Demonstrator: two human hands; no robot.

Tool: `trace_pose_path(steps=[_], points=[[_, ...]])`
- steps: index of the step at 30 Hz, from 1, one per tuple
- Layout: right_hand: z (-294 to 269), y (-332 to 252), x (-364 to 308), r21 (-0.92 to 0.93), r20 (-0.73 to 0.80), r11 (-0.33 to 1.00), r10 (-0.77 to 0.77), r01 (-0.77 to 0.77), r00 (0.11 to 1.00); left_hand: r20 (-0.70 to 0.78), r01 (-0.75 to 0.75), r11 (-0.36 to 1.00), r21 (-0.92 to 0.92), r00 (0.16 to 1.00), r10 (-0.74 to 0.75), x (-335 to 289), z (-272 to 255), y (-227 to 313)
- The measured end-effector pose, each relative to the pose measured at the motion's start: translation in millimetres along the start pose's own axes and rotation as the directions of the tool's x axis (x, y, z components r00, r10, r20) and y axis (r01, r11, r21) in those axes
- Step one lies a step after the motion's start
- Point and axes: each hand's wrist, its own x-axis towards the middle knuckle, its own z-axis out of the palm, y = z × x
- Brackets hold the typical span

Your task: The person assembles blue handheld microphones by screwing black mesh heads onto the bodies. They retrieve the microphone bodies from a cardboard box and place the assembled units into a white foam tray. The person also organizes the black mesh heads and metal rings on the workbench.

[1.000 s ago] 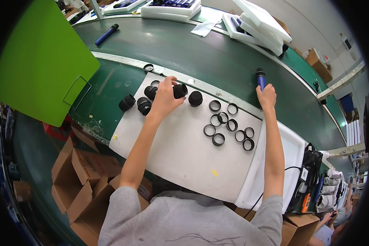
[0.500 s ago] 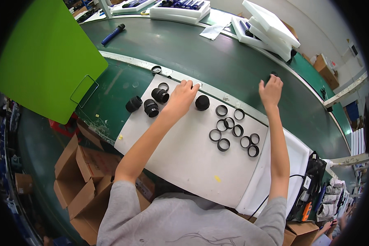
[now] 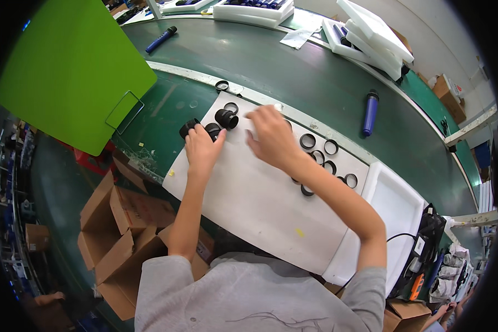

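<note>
My left hand [image 3: 203, 145] is at the left side of a pale board, its thumb and fingers around a black microphone head [image 3: 212, 129], which they partly cover. Beside that hand lie two more black heads: one to its left [image 3: 188, 127], the other farther back [image 3: 227, 119]. Over the back middle of the board is my right hand [image 3: 272, 133], slightly blurred, thumb and fingers apart with nothing visible between them. Several black rings [image 3: 307, 141] lie on the board's right part, some hidden by my right forearm. Another ring [image 3: 231, 108] lies near the back edge.
A blue microphone [image 3: 371, 114] lies on the green belt [image 3: 249, 58] at right, another [image 3: 161, 40] at far left. White foam trays [image 3: 254, 12] stand beyond. A green panel [image 3: 72, 77] rises at left; cardboard boxes [image 3: 130, 221] sit below. A white tray [image 3: 390, 205] adjoins the board.
My right hand has left the microphone on the belt and come back left over the board. My left hand has moved left and nearer, onto the black heads. The view has shifted slightly.
</note>
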Motion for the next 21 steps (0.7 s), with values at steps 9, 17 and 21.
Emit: trace_pose_path(steps=[9, 17, 21], points=[[115.9, 14.9, 29.2, -0.365, 0.137, 0.931, 0.072, -0.017, 0.988, 0.079, -0.015, 0.902, -0.432, 0.995, 0.055, -18.6, -15.6, -19.1], [10.4, -19.2, -45.1, 0.072, 0.066, 0.955, 0.283, -0.288, 0.957, 0.113, -0.260, 0.676, -0.689, 0.883, 0.455, -9.5, -0.1, -4.6], [-3.3, -4.4, -72.5, -0.036, 0.114, 0.951, 0.310, -0.308, 0.944, 0.143, -0.396, 0.709, -0.583, 0.810, 0.569, -16.7, 6.1, 26.6]])
